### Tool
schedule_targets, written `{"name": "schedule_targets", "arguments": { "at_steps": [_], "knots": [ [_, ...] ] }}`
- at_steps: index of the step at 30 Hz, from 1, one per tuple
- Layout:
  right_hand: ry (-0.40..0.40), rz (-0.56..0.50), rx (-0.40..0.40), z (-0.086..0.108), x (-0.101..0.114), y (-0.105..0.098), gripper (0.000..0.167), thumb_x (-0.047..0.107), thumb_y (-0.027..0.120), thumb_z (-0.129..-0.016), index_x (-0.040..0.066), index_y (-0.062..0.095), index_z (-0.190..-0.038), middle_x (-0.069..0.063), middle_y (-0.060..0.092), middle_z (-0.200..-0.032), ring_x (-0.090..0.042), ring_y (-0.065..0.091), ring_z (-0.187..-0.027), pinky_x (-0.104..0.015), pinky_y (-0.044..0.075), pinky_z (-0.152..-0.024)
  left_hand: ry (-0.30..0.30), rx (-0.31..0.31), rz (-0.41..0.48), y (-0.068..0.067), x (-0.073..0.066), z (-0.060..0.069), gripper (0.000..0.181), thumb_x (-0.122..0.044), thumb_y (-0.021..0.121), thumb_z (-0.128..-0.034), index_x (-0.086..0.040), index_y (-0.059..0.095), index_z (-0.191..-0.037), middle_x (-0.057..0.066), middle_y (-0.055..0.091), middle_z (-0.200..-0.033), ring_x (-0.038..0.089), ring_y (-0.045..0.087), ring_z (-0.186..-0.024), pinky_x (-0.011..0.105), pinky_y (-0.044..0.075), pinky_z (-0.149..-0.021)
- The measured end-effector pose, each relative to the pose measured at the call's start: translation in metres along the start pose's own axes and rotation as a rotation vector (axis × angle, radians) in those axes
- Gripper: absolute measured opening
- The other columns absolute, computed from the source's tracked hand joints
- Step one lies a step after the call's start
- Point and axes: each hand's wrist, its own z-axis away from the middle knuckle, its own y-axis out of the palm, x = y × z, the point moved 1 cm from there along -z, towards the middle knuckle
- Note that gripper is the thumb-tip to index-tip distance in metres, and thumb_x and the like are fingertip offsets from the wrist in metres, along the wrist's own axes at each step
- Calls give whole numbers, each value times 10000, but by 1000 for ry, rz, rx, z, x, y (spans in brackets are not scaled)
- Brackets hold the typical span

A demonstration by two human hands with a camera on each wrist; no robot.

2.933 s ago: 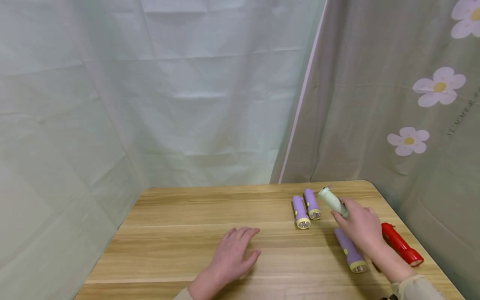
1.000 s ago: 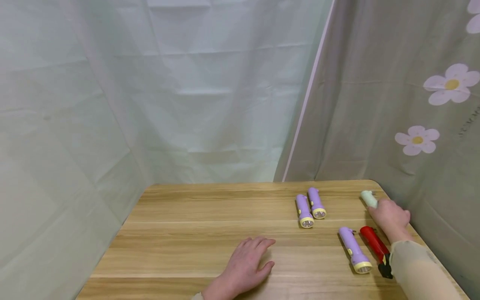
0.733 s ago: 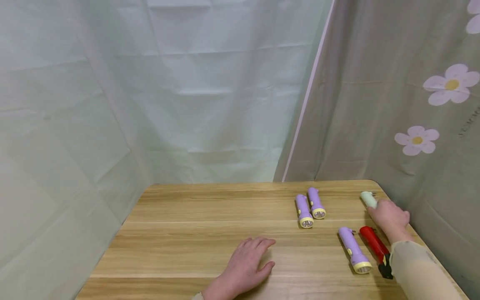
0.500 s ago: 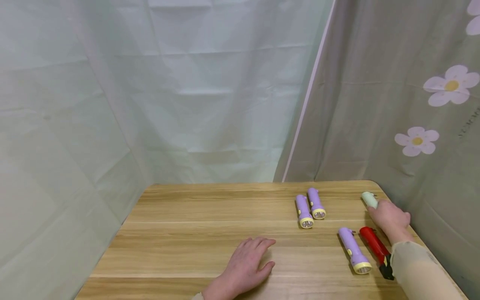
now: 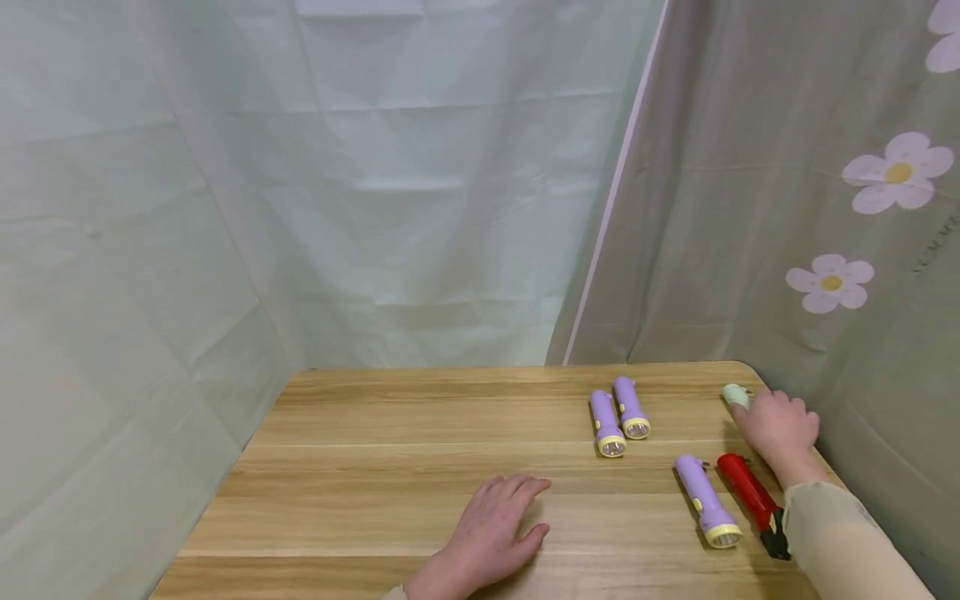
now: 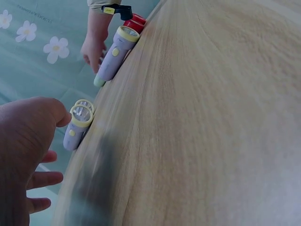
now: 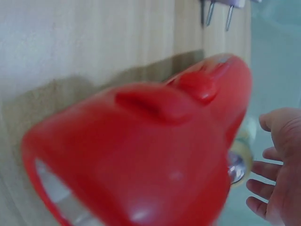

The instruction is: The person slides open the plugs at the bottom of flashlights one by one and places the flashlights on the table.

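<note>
While the L hand (image 5: pixel 491 533) sits nearest, low over the front of the wood table (image 5: pixel 337 500), its fingers are loosely spread, thumb out to one side, w/ nothing in its grasp. Off to its R, a lone purple torch (image 5: pixel 707 504) lies flat, yellow-rimmed lens facing the person. Just R of that is the red torch (image 5: pixel 746 487), also lying down; a black gadget (image 5: pixel 776 537) at the R cuff (image 5: pixel 813 504) hides its lens end in the head view. A bit farther on, the R hand (image 5: pixel 780 429) is over the lens end of the pale green torch (image 5: pixel 737 395); fingers & thumb are parted, not wrapped round it, tho can't tell if any fingertip touches. That torch lies nr the table's far R corner, metal prongs at its far end. Well L of it, 2 more purple torches (image 5: pixel 607 423) lie side by side, lenses also toward the person. Behind the table hangs a pale curtain (image 5: pixel 420 183), w/ white flowers (image 5: pixel 831 283) on the R part.
</note>
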Motion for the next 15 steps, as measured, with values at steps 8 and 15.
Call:
{"name": "schedule_targets", "arguments": {
  "at_steps": [8,15],
  "knots": [
    [-97,-34,-45,-3,37,-3,575,390,574,-983,-122,564,-1244,-366,591,-1146,-580,518,-990,-681,390,-782,-27,54,-14,1,1,0,565,-431,683,-958,-203,532,-1452,-32,580,-1366,165,546,-1271,484,413,-1096],
    [-183,-50,10,-2,79,3,704,485,555,-1005,-116,523,-1369,-387,534,-1329,-592,527,-1141,-712,434,-850,-39,70,-8,1,0,-1,555,-433,662,-972,-217,520,-1464,-29,565,-1394,173,531,-1293,500,399,-1109]
  ]
}}
